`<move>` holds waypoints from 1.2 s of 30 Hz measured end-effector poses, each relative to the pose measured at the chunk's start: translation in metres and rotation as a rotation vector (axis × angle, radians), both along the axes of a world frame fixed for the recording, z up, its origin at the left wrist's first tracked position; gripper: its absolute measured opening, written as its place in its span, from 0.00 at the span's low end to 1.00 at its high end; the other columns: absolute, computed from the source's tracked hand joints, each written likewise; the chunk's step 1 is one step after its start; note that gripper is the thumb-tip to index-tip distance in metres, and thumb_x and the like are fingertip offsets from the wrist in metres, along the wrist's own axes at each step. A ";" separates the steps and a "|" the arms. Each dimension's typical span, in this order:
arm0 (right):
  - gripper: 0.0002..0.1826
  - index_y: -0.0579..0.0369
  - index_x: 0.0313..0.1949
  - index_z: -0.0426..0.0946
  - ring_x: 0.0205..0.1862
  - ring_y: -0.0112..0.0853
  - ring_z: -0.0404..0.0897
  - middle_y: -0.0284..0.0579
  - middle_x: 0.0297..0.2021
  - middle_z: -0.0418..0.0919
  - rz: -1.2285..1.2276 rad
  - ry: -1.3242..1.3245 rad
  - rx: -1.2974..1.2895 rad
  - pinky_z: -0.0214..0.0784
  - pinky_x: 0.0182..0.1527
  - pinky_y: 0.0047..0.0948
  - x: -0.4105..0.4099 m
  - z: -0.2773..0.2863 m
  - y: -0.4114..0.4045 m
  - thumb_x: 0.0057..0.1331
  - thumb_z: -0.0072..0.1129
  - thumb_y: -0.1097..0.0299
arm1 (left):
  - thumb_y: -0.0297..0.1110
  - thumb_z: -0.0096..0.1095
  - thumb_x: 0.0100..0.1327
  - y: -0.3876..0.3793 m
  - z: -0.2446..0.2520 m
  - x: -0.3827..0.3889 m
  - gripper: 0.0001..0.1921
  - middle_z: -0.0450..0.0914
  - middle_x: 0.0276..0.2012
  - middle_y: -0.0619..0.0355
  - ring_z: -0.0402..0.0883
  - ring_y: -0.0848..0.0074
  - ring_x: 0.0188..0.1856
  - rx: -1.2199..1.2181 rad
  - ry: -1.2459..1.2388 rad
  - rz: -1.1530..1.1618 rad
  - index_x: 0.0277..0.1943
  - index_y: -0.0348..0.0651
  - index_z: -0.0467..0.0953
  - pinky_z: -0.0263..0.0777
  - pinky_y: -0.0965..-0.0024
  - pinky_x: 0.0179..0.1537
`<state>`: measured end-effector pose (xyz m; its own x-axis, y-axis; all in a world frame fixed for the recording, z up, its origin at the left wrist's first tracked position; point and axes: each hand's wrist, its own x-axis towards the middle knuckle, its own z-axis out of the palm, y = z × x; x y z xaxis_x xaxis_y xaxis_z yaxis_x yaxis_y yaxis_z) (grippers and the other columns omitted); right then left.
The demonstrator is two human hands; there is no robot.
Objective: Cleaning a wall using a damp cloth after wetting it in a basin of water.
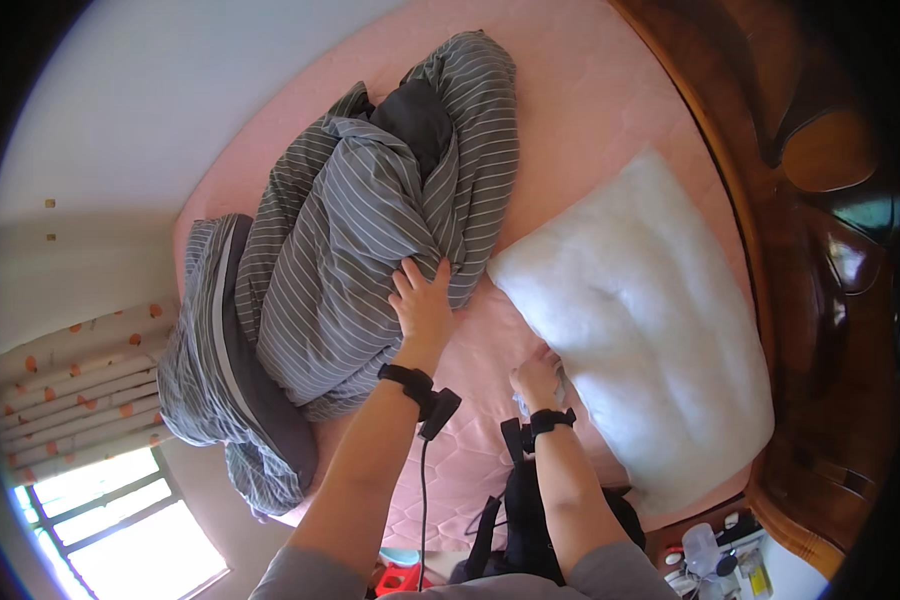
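My left hand, fingers spread, rests on the near right edge of a bunched grey duvet with white stripes. My right hand is closed around a small, crumpled, light-coloured cloth, just above the pink quilted bed cover. To the right of that hand lies a white pillow without a cover, its left edge close to my fingers. Both wrists wear black straps with small devices, and a cable hangs from the left one.
A wooden headboard borders the bed on the right. A black bag is near my right forearm. Small items crowd a bedside surface at the lower right. A patterned curtain hangs over the window at the lower left.
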<state>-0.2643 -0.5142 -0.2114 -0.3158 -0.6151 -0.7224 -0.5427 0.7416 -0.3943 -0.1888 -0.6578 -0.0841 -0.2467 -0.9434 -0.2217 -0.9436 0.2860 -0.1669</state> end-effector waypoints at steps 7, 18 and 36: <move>0.38 0.75 0.52 0.39 0.55 0.52 0.45 0.66 0.52 0.45 -0.065 0.059 -0.025 0.36 0.56 0.40 0.017 -0.023 -0.005 0.47 0.44 0.65 | 0.41 0.65 0.34 -0.014 -0.017 0.013 0.30 0.55 0.47 0.43 0.58 0.56 0.46 -0.158 -0.175 -0.033 0.43 0.50 0.63 0.62 0.60 0.36; 0.32 0.61 0.53 0.48 0.56 0.47 0.47 0.57 0.54 0.45 0.098 -0.001 0.029 0.41 0.56 0.34 -0.023 0.017 0.035 0.50 0.38 0.58 | 0.40 0.51 0.46 -0.085 0.097 0.122 0.14 0.71 0.31 0.49 0.72 0.61 0.33 -0.291 0.188 -0.164 0.33 0.41 0.68 0.65 0.61 0.33; 0.20 0.66 0.41 0.66 0.37 0.31 0.70 0.50 0.35 0.72 -0.114 0.083 -0.073 0.60 0.40 0.26 0.027 0.133 0.060 0.53 0.40 0.62 | 0.41 0.51 0.47 0.010 0.116 0.795 0.18 0.73 0.30 0.52 0.73 0.69 0.31 -0.375 1.716 1.358 0.35 0.34 0.68 0.65 0.70 0.30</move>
<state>-0.2376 -0.4546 -0.0788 -0.4432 -0.6222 -0.6453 -0.4897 0.7710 -0.4070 0.6062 -0.6477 0.0322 0.6955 -0.6002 -0.3949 0.2529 -0.3099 0.9165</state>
